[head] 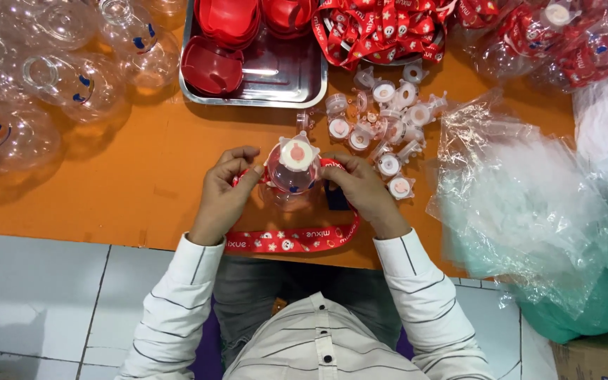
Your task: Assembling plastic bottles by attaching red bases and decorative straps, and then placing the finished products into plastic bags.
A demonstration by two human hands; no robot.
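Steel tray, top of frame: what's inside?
The steel tray holds stacked red bowl-shaped plastic parts, one lying apart. Its right side shows bare metal. A heap of red printed straps covers its far right corner, so that part is hidden.

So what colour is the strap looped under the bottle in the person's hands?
Red strap with small white shapes, clearest in the head view.

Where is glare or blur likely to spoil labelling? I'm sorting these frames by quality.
Head view: glare streaks the steel tray and the clear plastic bags; the clear bottles at the upper left look soft; the left hand, right hand and the capped bottle between them are sharp, evenly lit.
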